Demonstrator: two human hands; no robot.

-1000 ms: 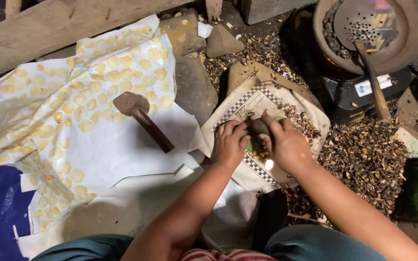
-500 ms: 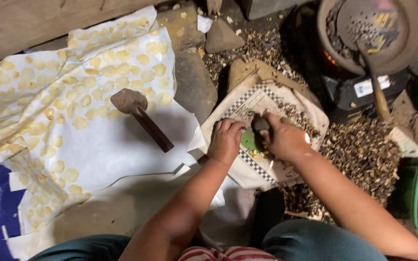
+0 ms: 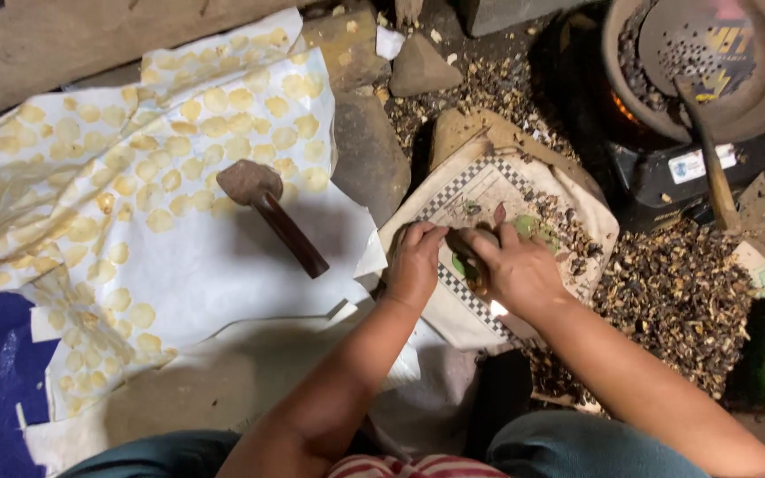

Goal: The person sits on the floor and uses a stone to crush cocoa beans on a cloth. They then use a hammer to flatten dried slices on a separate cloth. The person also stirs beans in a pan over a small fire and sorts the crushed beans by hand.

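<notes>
Since the frame half a second earlier, both hands have shifted little; the right hand (image 3: 522, 273) has rolled slightly so its knuckles face up, and the dark tool it grips now lies lower, between the two hands. The left hand (image 3: 415, 264) remains pressed down at the same spot.

Right hand: fingers curled closed round a short dark tool (image 3: 469, 258) with a brown handle; only part of it shows past the fingers. Left hand: fingers bent, tips down on the checker-edged cloth pad (image 3: 489, 190), steadying something small under them; what is pinched there I cannot tell, it is hidden by the fingers. The hands are nearly touching, the left at 9 o'clock of the right.

The pad sits at 3 o'clock of the white sheet (image 3: 205, 283), with green scraps and dark bits scattered on it. A heap of dark shell fragments (image 3: 679, 296) lies at 3 o'clock of the pad. On the sheet, rows of pale yellow discs (image 3: 161, 115) are laid out flat, and a wooden mallet (image 3: 269, 211) rests at 10 o'clock of the left hand, well apart. A dark stove with a perforated pan (image 3: 697, 62) stands at 1 o'clock of the hands.
</notes>
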